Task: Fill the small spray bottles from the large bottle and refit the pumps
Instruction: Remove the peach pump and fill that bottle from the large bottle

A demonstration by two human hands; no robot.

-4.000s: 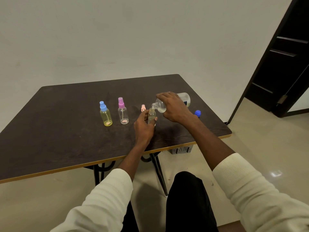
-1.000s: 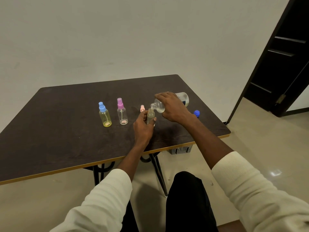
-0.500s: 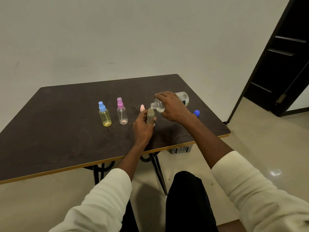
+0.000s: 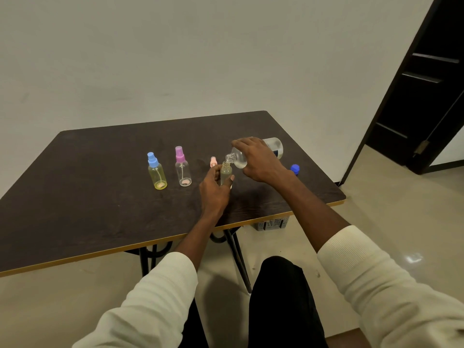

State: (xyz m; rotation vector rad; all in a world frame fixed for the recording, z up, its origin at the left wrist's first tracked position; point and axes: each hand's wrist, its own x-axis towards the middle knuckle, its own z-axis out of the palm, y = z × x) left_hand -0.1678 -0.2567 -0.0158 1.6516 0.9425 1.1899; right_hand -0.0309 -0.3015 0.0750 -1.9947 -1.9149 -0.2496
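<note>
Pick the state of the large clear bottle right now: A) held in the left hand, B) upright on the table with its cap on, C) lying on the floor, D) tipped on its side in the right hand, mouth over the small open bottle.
D: the right hand grips the large clear bottle tipped sideways, its uncapped mouth just above the small open bottle, which the left hand holds.

No lettering, brand, number or sign can be read anywhere. The large clear plastic bottle (image 4: 272, 148), held tilted near the dark table's (image 4: 88, 197) far right corner, carries a label with a dark blue patch, but its print is too small and blurred to make out.
</note>
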